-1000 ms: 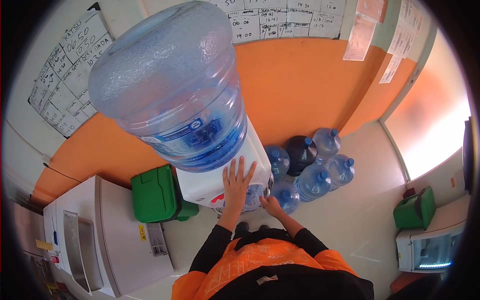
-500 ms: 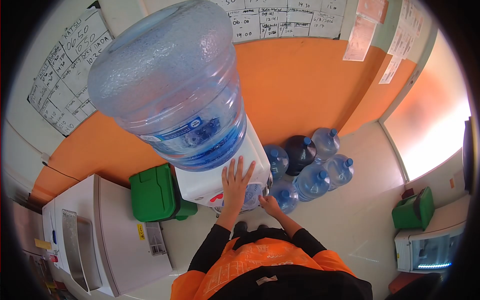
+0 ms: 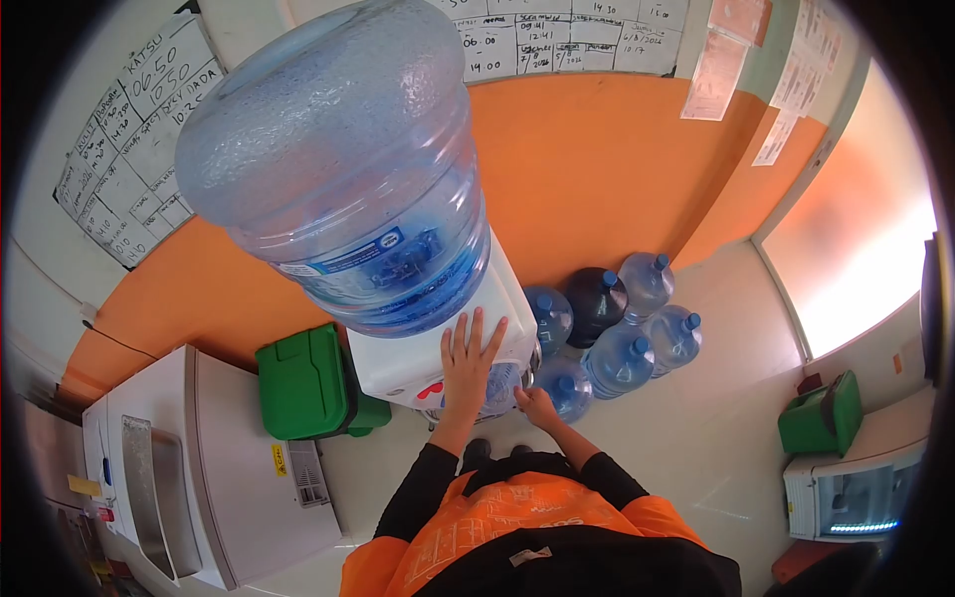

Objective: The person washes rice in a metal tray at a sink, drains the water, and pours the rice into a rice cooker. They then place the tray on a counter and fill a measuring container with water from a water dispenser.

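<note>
A large clear blue water bottle (image 3: 348,169) stands upside down on the white dispenser (image 3: 507,298), with some water low inside it. My left hand (image 3: 468,368) lies on the dispenser's top front edge, fingers spread. Beside it, my right hand (image 3: 537,405) is closed at the edge of a clear plastic thing (image 3: 500,388) at the dispenser's front. That thing is partly hidden behind my left wrist, and what my right fingers pinch is too small to make out.
Several capped water bottles (image 3: 619,358) stand on the floor right of the dispenser. A green bin (image 3: 303,386) and a white chest-like appliance (image 3: 254,468) are at the left. Another green bin (image 3: 821,418) and a lit display unit (image 3: 860,497) stand at the right.
The view has shifted very slightly. Both hands keep their places at the dispenser, and the water inside the large bottle has changed its look a little.
</note>
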`<action>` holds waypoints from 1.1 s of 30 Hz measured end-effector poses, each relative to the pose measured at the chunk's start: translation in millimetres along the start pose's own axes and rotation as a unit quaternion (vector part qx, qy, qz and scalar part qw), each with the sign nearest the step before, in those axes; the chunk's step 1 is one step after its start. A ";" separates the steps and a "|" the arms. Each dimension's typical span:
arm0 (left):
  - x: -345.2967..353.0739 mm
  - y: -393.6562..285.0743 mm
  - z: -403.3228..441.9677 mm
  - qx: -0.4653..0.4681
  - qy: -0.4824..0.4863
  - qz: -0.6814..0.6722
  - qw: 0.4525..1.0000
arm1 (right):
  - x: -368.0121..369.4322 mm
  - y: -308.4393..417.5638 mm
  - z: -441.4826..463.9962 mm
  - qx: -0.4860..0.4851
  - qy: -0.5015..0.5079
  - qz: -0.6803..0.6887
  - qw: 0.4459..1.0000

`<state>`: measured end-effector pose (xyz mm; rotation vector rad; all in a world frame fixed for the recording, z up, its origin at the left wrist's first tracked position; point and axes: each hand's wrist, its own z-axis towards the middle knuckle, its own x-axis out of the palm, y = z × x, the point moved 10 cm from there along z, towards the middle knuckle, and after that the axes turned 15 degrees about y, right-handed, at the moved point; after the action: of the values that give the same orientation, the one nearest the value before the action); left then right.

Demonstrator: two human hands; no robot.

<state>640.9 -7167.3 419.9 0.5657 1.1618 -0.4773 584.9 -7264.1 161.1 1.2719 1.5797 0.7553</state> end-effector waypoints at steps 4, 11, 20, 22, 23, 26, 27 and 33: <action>2.8 0.6 -0.4 -0.001 -0.005 0.006 1.000 | -0.8 5.3 -2.9 0.002 0.003 0.003 1.000; 1.8 0.0 -0.5 -0.002 -0.003 0.019 1.000 | -0.7 5.0 -2.9 0.003 0.004 0.002 1.000; -0.1 0.3 0.1 -0.001 0.007 -0.001 1.000 | -0.7 3.7 -2.2 0.018 0.009 -0.007 1.000; 0.2 0.2 0.0 -0.001 0.015 0.000 1.000 | -0.2 2.5 -1.8 0.017 0.013 -0.015 1.000; -0.7 0.2 0.5 0.001 0.013 0.000 1.000 | -0.6 2.7 -1.0 0.014 0.011 -0.010 1.000; -1.5 -0.3 -0.4 0.000 0.009 -0.002 1.000 | -0.4 1.5 -1.0 0.014 0.010 -0.006 1.000; -1.5 -0.3 -0.5 0.000 0.009 -0.003 1.000 | -0.4 1.0 -1.1 0.016 0.012 -0.010 1.000; -2.6 -0.3 -1.5 0.007 -0.010 -0.025 1.000 | -0.2 3.7 -2.8 0.016 0.011 -0.001 1.000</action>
<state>638.7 -7166.4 421.8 0.5436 1.1569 -0.5332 583.7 -7263.0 165.5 1.2879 1.6170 0.7478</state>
